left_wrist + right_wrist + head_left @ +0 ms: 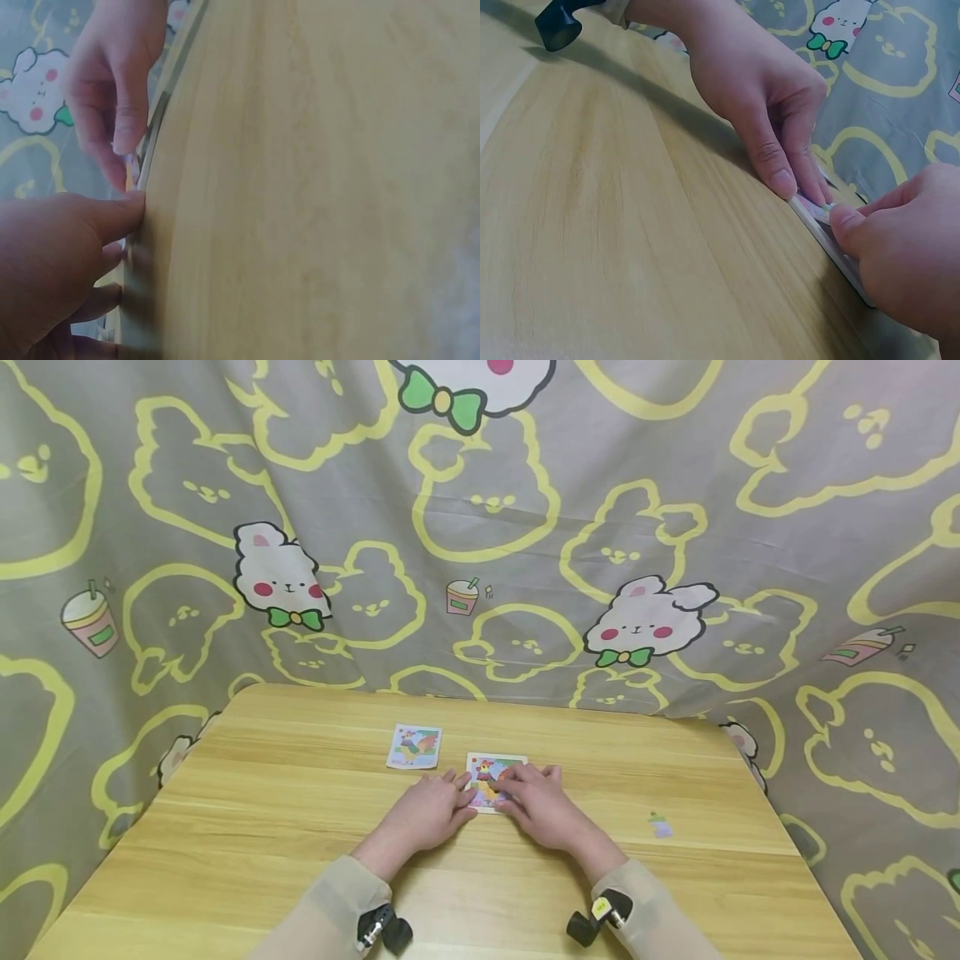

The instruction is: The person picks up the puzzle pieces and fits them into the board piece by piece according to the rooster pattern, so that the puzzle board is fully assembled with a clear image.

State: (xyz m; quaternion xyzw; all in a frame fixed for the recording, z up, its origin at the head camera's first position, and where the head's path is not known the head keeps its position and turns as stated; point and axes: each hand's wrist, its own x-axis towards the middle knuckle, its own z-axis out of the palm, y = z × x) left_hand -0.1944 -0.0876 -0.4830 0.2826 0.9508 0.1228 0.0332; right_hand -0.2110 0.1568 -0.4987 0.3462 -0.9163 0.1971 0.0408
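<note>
A small jigsaw puzzle in a white-bordered tray (484,762) lies on the table, its picture a colourful rooster. My left hand (429,810) holds the puzzle's left side, thumb at the front edge and fingers on the picture. From the right, my right hand (542,803) reaches over the puzzle, fingertips on the picture and thumb near the front edge. Whether a piece lies under those fingertips is hidden. In the right wrist view the left thumb (782,184) touches the tray's corner. The left wrist view shows the tray almost edge-on, below the right hand (120,90).
A square card (415,746) with a similar rooster picture lies behind and left of the puzzle. A loose green-and-lilac puzzle piece (660,825) lies to the right on the wooden table (225,860). A patterned grey curtain (495,452) hangs around the table.
</note>
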